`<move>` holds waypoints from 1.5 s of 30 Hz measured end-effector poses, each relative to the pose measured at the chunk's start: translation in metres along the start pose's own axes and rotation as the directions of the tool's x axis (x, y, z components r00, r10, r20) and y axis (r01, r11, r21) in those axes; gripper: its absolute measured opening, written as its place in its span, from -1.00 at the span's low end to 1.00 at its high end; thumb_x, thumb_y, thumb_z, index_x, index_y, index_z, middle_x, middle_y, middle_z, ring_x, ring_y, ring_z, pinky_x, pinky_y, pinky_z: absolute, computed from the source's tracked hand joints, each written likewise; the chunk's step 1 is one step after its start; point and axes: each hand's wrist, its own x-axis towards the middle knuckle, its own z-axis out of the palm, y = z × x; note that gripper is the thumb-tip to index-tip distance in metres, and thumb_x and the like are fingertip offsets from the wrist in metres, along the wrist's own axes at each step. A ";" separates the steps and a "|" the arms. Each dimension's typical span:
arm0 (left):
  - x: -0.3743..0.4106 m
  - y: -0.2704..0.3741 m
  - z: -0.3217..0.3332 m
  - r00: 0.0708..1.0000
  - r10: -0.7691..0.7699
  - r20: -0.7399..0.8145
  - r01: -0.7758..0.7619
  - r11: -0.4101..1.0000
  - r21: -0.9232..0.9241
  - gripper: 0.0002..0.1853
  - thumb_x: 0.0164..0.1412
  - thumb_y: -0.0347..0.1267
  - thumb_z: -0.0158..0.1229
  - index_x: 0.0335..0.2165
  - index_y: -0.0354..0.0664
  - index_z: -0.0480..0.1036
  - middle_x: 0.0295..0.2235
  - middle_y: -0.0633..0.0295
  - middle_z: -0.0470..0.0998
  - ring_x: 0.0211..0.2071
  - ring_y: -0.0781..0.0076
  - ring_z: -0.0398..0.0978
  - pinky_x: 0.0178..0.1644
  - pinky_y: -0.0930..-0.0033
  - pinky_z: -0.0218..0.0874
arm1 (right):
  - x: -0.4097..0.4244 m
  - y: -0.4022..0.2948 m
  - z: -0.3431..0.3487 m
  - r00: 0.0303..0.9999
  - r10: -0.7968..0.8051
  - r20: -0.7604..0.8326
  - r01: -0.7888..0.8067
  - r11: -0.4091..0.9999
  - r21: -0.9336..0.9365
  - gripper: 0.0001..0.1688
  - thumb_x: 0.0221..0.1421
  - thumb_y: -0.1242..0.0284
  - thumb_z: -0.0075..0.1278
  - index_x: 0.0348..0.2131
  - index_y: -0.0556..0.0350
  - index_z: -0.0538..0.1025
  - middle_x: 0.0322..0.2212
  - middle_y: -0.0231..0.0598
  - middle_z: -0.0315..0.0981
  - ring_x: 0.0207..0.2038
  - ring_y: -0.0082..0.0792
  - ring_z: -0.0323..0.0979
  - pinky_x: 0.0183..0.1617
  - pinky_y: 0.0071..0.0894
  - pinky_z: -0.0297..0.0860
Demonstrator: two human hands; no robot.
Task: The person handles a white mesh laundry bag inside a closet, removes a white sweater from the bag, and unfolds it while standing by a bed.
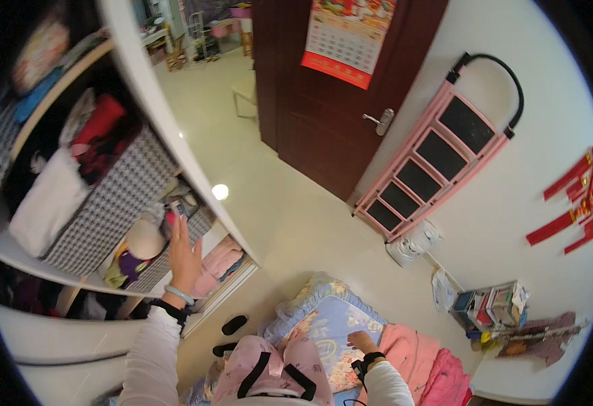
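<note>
My left hand (184,256), with a pale bangle and a black strap at its wrist, reaches up before the open wardrobe, fingers extended. Near its fingertips is a houndstooth storage box (195,215) with small items; whether the fingers touch it cannot be told. A beige rounded item (145,238) lies left of the hand, and folded pink clothes (224,259) lie to its right. My right hand (360,342) is low over the blue floral bedding (327,319), fingers slightly bent and nothing seen in them. Beside it lies a coral garment (409,350).
A pink folding stepladder (423,162) leans against the wall beside the dark door (317,116). A white bag (413,243) sits at its foot. Black slippers (234,325) lie on the floor by the wardrobe. A small rack (491,307) stands at the right wall.
</note>
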 end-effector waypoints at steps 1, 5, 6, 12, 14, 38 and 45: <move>-0.009 -0.004 0.037 0.996 -0.062 0.060 0.070 0.986 -0.150 -0.29 -0.02 -0.46 0.11 0.08 -0.41 0.00 0.12 -0.16 0.01 0.09 -0.12 0.08 0.14 0.23 -0.05 | 0.018 0.012 0.001 0.999 0.035 0.000 -0.035 0.999 0.021 -0.68 -0.03 0.43 -0.04 -0.27 0.32 0.46 -0.42 -0.22 0.47 -0.39 -0.33 0.51 -0.43 -0.43 0.42; -0.022 -0.019 0.161 0.922 -0.309 0.234 0.387 0.770 -0.507 -0.35 0.00 -0.43 0.14 0.03 -0.39 0.06 0.00 -0.17 0.20 -0.06 -0.08 0.27 0.02 0.18 0.13 | 0.088 0.060 0.009 0.995 0.090 -0.037 -0.091 0.996 -0.019 -0.74 -0.03 0.42 -0.05 -0.32 0.20 0.48 -0.44 -0.29 0.48 -0.40 -0.34 0.51 -0.49 -0.42 0.38; -0.021 -0.022 0.182 0.918 -0.320 0.236 0.398 0.741 -0.541 -0.37 0.01 -0.43 0.14 0.02 -0.38 0.08 -0.04 -0.15 0.24 -0.10 -0.04 0.31 -0.02 0.19 0.16 | 0.108 0.075 0.012 0.995 0.087 -0.042 -0.089 0.994 -0.058 -0.76 -0.03 0.41 -0.06 -0.34 0.19 0.48 -0.45 -0.31 0.48 -0.41 -0.36 0.51 -0.50 -0.43 0.38; -0.018 -0.039 0.287 0.952 -0.305 0.032 0.231 0.644 -0.729 -0.42 -0.02 -0.41 0.18 -0.05 -0.46 0.16 -0.20 -0.09 0.40 -0.22 0.16 0.38 -0.11 0.33 0.19 | 0.259 0.188 0.021 0.958 -0.229 0.172 0.280 0.618 -0.734 -0.75 -0.04 0.35 -0.12 -0.48 0.18 0.48 -0.58 -0.35 0.48 -0.49 -0.45 0.49 -0.54 -0.47 0.34; -0.016 -0.078 0.320 0.942 -0.319 -0.107 0.174 0.734 -0.656 -0.48 -0.01 -0.41 0.18 -0.09 -0.45 0.21 -0.24 -0.05 0.43 -0.25 0.18 0.40 -0.12 0.33 0.19 | 0.296 0.199 0.018 0.933 -0.279 0.228 0.349 0.542 -0.764 -0.74 -0.07 0.32 -0.11 -0.51 0.15 0.49 -0.62 -0.36 0.47 -0.53 -0.47 0.48 -0.55 -0.46 0.33; -0.013 -0.139 0.412 0.883 -0.369 -0.290 0.148 0.806 -0.573 -0.72 -0.05 -0.49 0.02 -0.30 -0.45 0.31 -0.42 -0.03 0.46 -0.40 0.12 0.41 -0.27 0.24 0.22 | 0.386 0.105 0.057 0.994 -0.091 -0.066 0.023 0.745 -0.667 -0.11 -0.35 0.10 0.21 -0.15 0.42 0.28 -0.18 0.19 0.33 -0.08 0.05 0.31 -0.03 -0.17 0.29; -0.011 -0.153 0.427 0.855 -0.394 -0.337 0.145 0.806 -0.574 -0.71 -0.04 -0.48 0.00 -0.33 -0.54 0.31 -0.43 -0.11 0.45 -0.41 0.04 0.39 -0.27 0.18 0.21 | 0.405 0.116 0.065 0.977 -0.114 -0.179 -0.025 0.776 -0.630 -0.40 -0.13 0.21 0.07 -0.15 0.24 0.33 -0.13 0.02 0.34 -0.06 -0.08 0.33 0.00 -0.11 0.25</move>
